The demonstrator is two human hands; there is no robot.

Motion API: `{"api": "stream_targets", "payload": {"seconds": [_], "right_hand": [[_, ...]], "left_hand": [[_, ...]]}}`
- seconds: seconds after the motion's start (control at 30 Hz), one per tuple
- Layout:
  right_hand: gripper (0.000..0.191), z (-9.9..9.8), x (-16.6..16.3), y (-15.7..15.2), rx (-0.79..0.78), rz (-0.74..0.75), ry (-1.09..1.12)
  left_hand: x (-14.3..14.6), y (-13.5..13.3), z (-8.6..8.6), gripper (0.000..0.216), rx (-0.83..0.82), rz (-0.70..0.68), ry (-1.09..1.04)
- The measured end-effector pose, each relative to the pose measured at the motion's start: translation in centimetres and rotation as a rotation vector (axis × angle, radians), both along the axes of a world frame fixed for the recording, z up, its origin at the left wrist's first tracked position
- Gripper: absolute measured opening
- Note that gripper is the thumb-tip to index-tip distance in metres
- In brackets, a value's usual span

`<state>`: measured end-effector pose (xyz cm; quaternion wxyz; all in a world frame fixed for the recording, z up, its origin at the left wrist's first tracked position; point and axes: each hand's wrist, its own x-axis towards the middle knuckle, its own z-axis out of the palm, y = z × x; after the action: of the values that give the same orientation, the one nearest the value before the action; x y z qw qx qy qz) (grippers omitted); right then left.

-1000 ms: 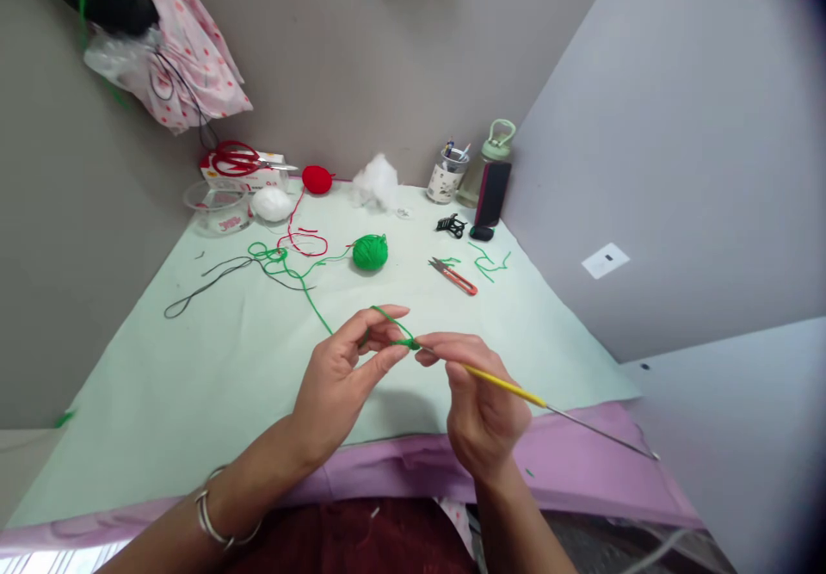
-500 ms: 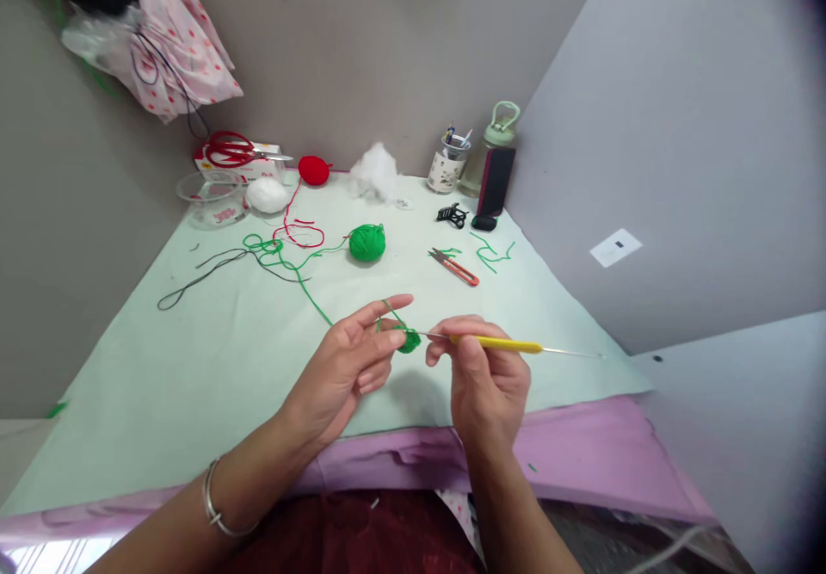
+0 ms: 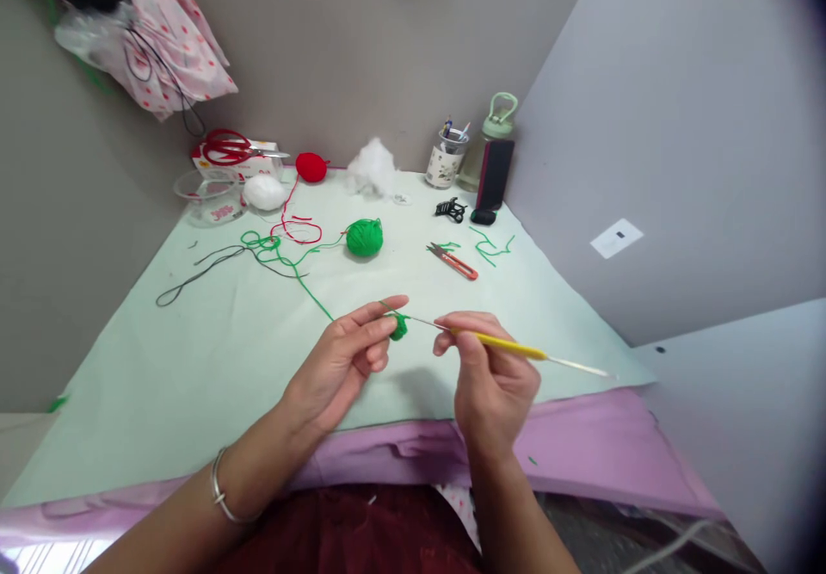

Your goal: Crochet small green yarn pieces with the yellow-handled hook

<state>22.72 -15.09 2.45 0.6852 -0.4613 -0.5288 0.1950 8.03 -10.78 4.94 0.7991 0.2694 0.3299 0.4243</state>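
Between thumb and fingers, my left hand (image 3: pixel 352 350) pinches a small green crochet piece (image 3: pixel 399 327), and its index finger is stretched out with green yarn over it. My right hand (image 3: pixel 494 376) is closed around the yellow grip of a crochet hook (image 3: pixel 509 346). The hook's thin metal shaft points left, its tip at the top edge of the green piece. From the left hand a green strand (image 3: pixel 314 297) runs back across the table toward loose loops and the green yarn ball (image 3: pixel 365 237).
Orange thread snips (image 3: pixel 453 262) lie beyond my right hand near green yarn scraps (image 3: pixel 491 249). Farther back are a black claw clip (image 3: pixel 450 209), a pencil cup (image 3: pixel 446 161), a bottle (image 3: pixel 496 135), a phone (image 3: pixel 496 175), white stuffing (image 3: pixel 374 168), a red yarn ball (image 3: pixel 311 167) and red-handled scissors (image 3: pixel 227 147).
My right hand has shifted slightly right and tilted the hook, its tip drawing back to the piece's upper edge. The left hand has moved a little up and left.
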Motion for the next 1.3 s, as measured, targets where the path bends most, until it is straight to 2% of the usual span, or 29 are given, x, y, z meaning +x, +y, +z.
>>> {"api": "stream_targets", "payload": {"seconds": [0.07,0.17,0.3,0.47,0.63,0.8,0.97,1.07,1.3], "right_hand": [[0.019,0.1,0.1,0.2,-0.044,0.087,0.163],[0.014,-0.2,0.1,0.4,-0.113,0.162,0.193],[0.015,-0.8,0.2,0.4,-0.16,0.168,0.205],[0.017,-1.2,0.4,0.5,-0.214,0.251,0.34],[0.015,-1.1,-0.1,0.7,-0.17,0.282,0.338],[0.015,-0.8,-0.4,0.6,-0.154,0.269,0.285],[0.014,-0.5,-0.3,0.5,-0.12,0.191,0.258],[0.014,-0.5,-0.4,0.3,-0.107,0.119,0.206],[0.015,-0.4,-0.6,-0.2,-0.092,0.108,0.249]], "left_hand": [[0.2,-0.2,-0.1,0.034,0.078,0.02,0.043],[0.6,-0.6,-0.2,0.032,0.183,0.005,0.103],[0.6,-0.9,-0.3,0.032,0.178,0.011,0.116],[0.2,-0.9,-0.3,0.028,0.18,-0.011,0.115],[-0.1,-0.9,-0.4,0.038,0.22,0.012,0.128],[-0.6,-0.9,-0.2,0.049,0.224,0.019,0.139],[-0.8,-0.7,-0.3,0.025,0.242,-0.038,0.127],[-0.9,-0.7,-0.4,0.019,0.248,-0.07,0.106],[-1.2,-1.1,-0.3,0.011,0.096,-0.085,-0.014]]}}
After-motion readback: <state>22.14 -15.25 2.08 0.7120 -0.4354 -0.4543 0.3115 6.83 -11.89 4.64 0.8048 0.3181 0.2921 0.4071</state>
